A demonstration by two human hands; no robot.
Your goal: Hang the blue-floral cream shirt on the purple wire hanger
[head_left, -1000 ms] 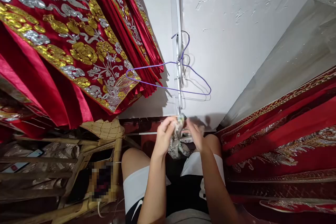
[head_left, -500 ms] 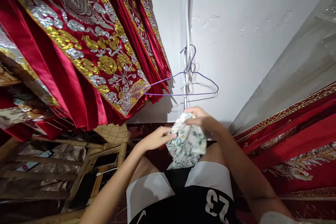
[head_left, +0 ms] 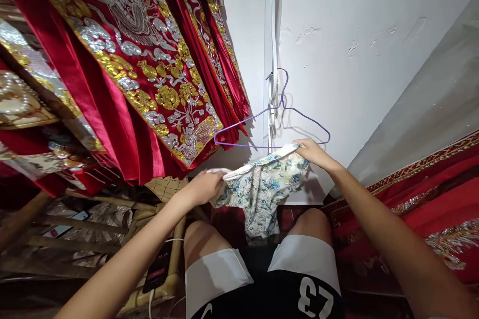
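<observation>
A: Starting from the far left, what's there?

B: Big red embroidered fabric (head_left: 164, 94) with gold and silver flowers, hanging down. Below it there's a dark phone (head_left: 156, 271) on a bamboo frame (head_left: 172, 259).

A: And the left hand (head_left: 205, 187)?

B: Fingers curled in, gripping the left end of a floral cloth (head_left: 262, 184). Can't really make out the fingertips though.

A: So where's the cloth exactly?

B: Stretched between both hands, slanting up to the right, with the lower part drooping in front of the knees. Purple hanger (head_left: 282, 104) is right above it, hanging against the white wall (head_left: 366, 10). Can't tell if the two touch.

A: Right hand (head_left: 312, 153)?

B: Higher than the left one, thumb and fingers pinched tight on the cloth's upper right corner. Not spread at all.

A: Anything past that?

B: Yeah, red drapery (head_left: 441, 229) with beady trim, off beyond the right forearm (head_left: 381, 214).
</observation>
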